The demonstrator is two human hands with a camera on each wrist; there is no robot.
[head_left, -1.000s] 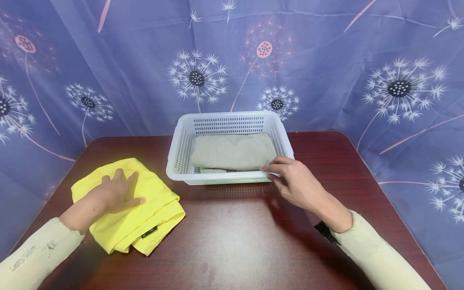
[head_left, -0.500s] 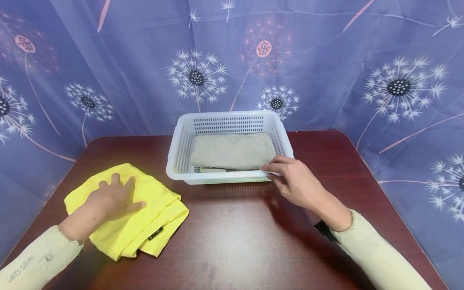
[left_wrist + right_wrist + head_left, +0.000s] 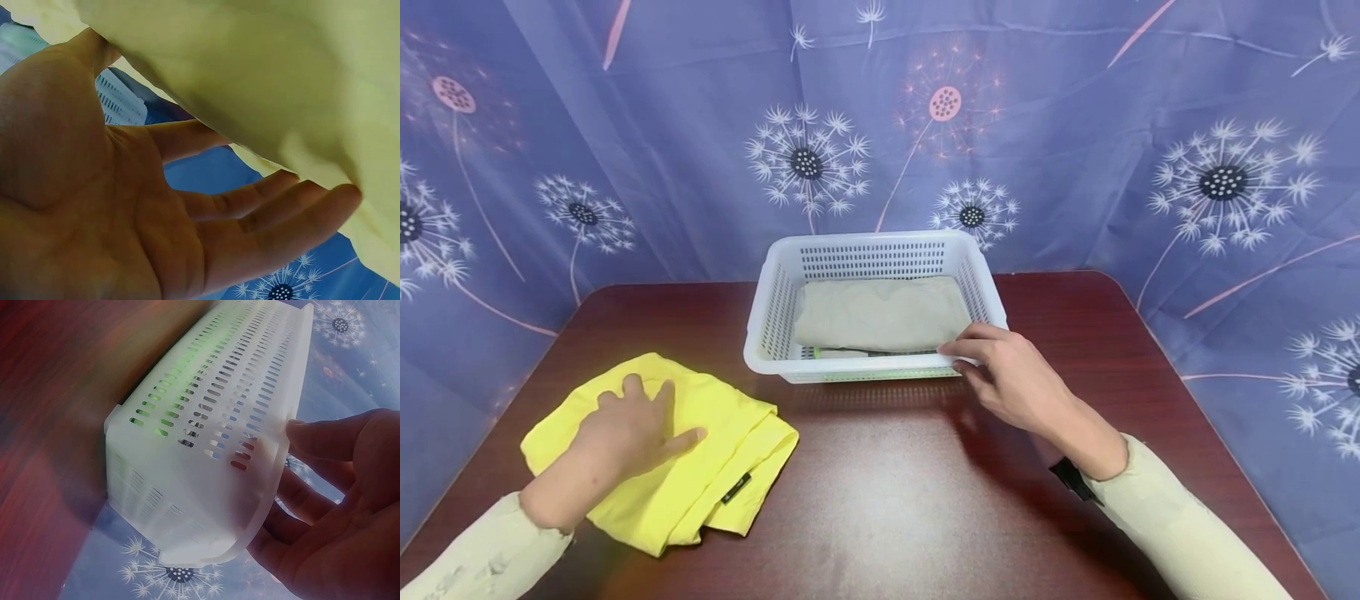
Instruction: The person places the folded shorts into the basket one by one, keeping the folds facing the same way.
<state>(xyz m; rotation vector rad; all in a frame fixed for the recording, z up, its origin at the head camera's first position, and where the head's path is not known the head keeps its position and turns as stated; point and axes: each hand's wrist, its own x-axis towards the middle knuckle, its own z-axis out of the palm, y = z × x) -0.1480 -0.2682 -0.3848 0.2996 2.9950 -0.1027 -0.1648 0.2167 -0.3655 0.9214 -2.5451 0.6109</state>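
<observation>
A folded yellow garment (image 3: 722, 425) with a small black label lies on the left of the table. My left hand (image 3: 632, 433) rests on top of it in the head view, fingers and thumb spread. In the left wrist view the fingertips (image 3: 340, 203) of that hand touch the yellow fabric (image 3: 262, 69), and the palm stands apart from it. My right hand (image 3: 1015, 379) pinches the near rim of a white slotted plastic basket (image 3: 880, 237) close to its right corner. The right wrist view has the thumb outside that rim and the other fingers inside.
Inside the basket lies a folded pale grey cloth (image 3: 883, 312), with something bright green (image 3: 823, 353) partly hidden under it. The dark red-brown table (image 3: 887, 500) ends at a blue dandelion-print curtain (image 3: 700, 125) behind and at both sides.
The yellow garment has slid towards me and turned anticlockwise under my left hand, its labelled corner swinging to the right. My right hand and the basket have stayed in place.
</observation>
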